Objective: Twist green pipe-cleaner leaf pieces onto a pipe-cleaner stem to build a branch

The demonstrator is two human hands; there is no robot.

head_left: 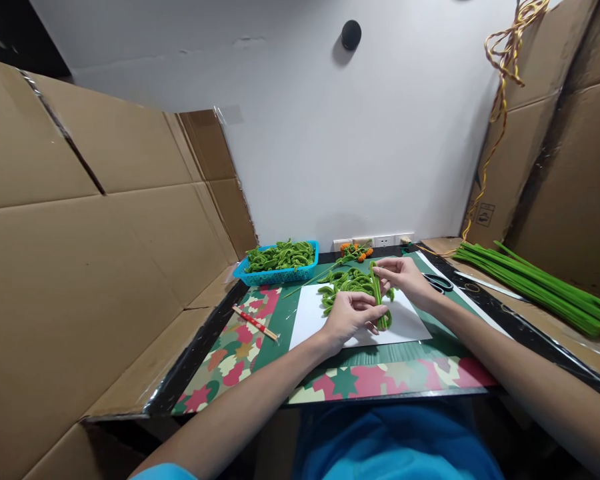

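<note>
Both hands hold one bent green fuzzy stem upright over a white sheet. My left hand pinches its lower part, where the stem curls into a loop. My right hand has its fingertips closed on the upper end. Behind and left of the hands lies a pile of curled green pieces on the sheet, partly hidden by the fingers.
A blue basket holds more green pieces at the back left. Orange flowers lie behind the pile. Scissors and long green stems are at right, a red-wrapped stick at left. Cardboard walls flank the table.
</note>
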